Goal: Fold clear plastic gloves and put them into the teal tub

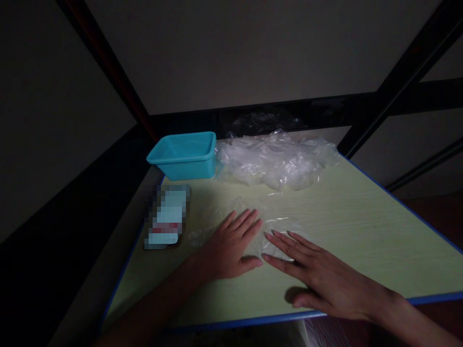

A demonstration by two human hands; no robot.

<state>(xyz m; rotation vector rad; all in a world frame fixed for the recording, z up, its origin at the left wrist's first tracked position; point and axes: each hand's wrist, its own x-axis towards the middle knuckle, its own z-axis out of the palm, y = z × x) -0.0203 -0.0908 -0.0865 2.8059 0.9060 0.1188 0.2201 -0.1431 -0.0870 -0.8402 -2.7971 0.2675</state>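
Observation:
A clear plastic bag [282, 241] lies spread on the table [379, 241], partly hidden under my hands. My left hand [231, 246] rests on it with the palm down and the fingers stretched out. From the right, my right hand [318, 274] reaches over the bag's right part, fingers extended and thumb apart. Its fingertips come close to my left hand's thumb and index finger. Neither hand grips anything.
A heap of crumpled clear plastic bags [275, 159] lies at the back of the table. Beside it stands a turquoise plastic basin [191, 166]. A phone [168, 217] with a blurred screen lies near the left edge. Behind is a pale wall [253, 58].

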